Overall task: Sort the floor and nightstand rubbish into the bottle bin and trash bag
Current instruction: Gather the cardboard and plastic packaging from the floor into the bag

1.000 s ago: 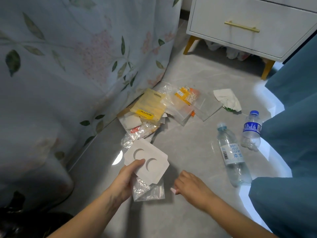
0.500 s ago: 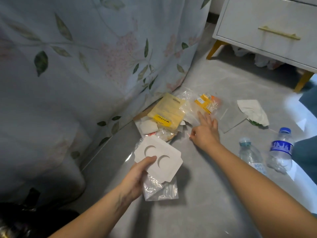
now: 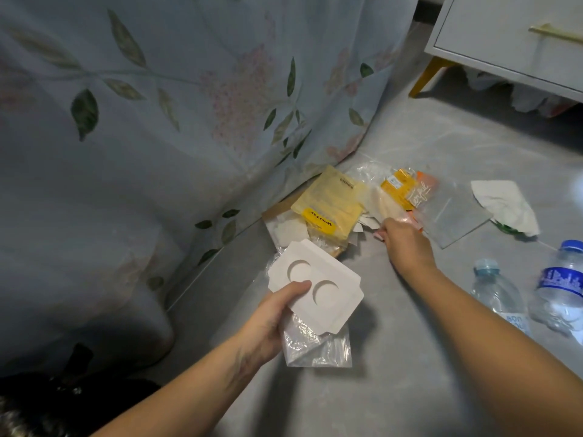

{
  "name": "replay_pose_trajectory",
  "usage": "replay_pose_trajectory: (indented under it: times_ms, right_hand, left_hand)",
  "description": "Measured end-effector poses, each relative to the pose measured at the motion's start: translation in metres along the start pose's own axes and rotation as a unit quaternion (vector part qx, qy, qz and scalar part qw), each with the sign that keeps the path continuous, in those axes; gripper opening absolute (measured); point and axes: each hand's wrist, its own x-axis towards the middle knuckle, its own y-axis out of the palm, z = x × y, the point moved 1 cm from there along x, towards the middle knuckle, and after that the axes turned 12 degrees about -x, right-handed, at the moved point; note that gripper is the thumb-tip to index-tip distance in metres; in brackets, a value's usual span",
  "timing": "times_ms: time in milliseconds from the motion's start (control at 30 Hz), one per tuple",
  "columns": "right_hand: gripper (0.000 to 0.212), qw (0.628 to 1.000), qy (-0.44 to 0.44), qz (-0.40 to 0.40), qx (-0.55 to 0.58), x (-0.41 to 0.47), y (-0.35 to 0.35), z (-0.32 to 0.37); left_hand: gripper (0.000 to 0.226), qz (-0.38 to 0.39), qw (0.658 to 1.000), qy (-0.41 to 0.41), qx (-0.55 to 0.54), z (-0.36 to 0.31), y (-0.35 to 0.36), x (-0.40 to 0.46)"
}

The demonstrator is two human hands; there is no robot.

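Observation:
My left hand (image 3: 273, 316) holds a white cardboard insert (image 3: 318, 283) with two crescent cut-outs, together with a crumpled clear plastic bag (image 3: 318, 348) under it. My right hand (image 3: 405, 244) reaches into the rubbish pile on the grey floor, fingers closed on the edge of a clear plastic wrapper (image 3: 407, 197) with orange contents. A yellow packet (image 3: 328, 203) lies at the foot of the floral bedspread. A clear flat bag (image 3: 454, 216) and a crumpled white tissue (image 3: 504, 205) lie to the right. Two plastic water bottles (image 3: 498, 294) (image 3: 560, 285) lie on the floor at right.
The floral bedspread (image 3: 157, 137) hangs along the left. A white nightstand (image 3: 504, 36) on gold legs stands at top right, with crumpled items beneath it. A dark bag (image 3: 63, 392) sits at bottom left. Bare grey floor (image 3: 378, 389) lies in front.
My right hand moved from near my left hand up into the rubbish pile and closed on the clear wrapper. The view shifted left. My left hand kept its hold.

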Motion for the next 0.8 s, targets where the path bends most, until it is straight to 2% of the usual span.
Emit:
replay_pose_trajectory:
  times_ms: [100, 167, 233, 267, 333, 400, 467, 500, 567, 667, 733, 800]
  right_hand:
    - [0.016, 0.990, 0.033, -0.070, 0.114, -0.005, -0.009, -0.006]
    - [0.028, 0.961, 0.095, -0.110, 0.237, -0.018, -0.016, -0.003]
    - [0.040, 0.902, 0.180, -0.127, 0.371, -0.033, -0.022, 0.001]
    - [0.039, 0.872, 0.219, -0.120, 0.422, -0.041, -0.024, 0.003]
    - [0.019, 0.826, 0.257, -0.090, 0.494, -0.059, -0.020, 0.005]
    - [0.003, 0.763, 0.289, -0.057, 0.575, -0.074, -0.015, 0.012]
    - [0.002, 0.690, 0.317, -0.029, 0.650, -0.086, -0.014, 0.020]
    - [0.004, 0.670, 0.320, -0.019, 0.669, -0.090, -0.015, 0.023]
    - [0.005, 0.667, 0.318, -0.011, 0.674, -0.096, -0.020, 0.027]
    - [0.019, 0.685, 0.322, -0.003, 0.653, -0.103, -0.029, 0.029]
    - [0.021, 0.708, 0.315, 0.011, 0.632, -0.108, -0.036, 0.030]
    - [0.013, 0.745, 0.286, 0.034, 0.602, -0.117, -0.047, 0.032]
  left_hand:
    - [0.027, 0.000, 1.000, -0.003, 0.004, 0.000, 0.000, -0.001]
    - [0.027, 0.001, 1.000, -0.010, 0.000, 0.000, 0.000, -0.001]
    - [0.025, 0.000, 1.000, -0.020, -0.006, 0.001, 0.002, -0.001]
    - [0.023, -0.005, 1.000, -0.026, -0.011, 0.002, 0.004, -0.001]
    - [0.022, -0.021, 0.999, -0.033, -0.011, 0.004, 0.008, -0.003]
    - [0.020, -0.029, 0.999, -0.035, -0.001, 0.006, 0.011, -0.004]
    - [0.017, -0.029, 0.999, -0.031, 0.009, 0.009, 0.014, -0.007]
    - [0.015, -0.031, 0.999, -0.027, 0.016, 0.011, 0.015, -0.008]
    - [0.012, -0.030, 0.999, -0.014, 0.030, 0.015, 0.016, -0.014]
    - [0.017, -0.018, 0.998, -0.002, 0.052, 0.021, 0.017, -0.027]
    - [0.022, -0.005, 0.998, 0.000, 0.069, 0.027, 0.018, -0.040]
    - [0.027, 0.014, 0.997, 0.012, 0.081, 0.033, 0.021, -0.054]
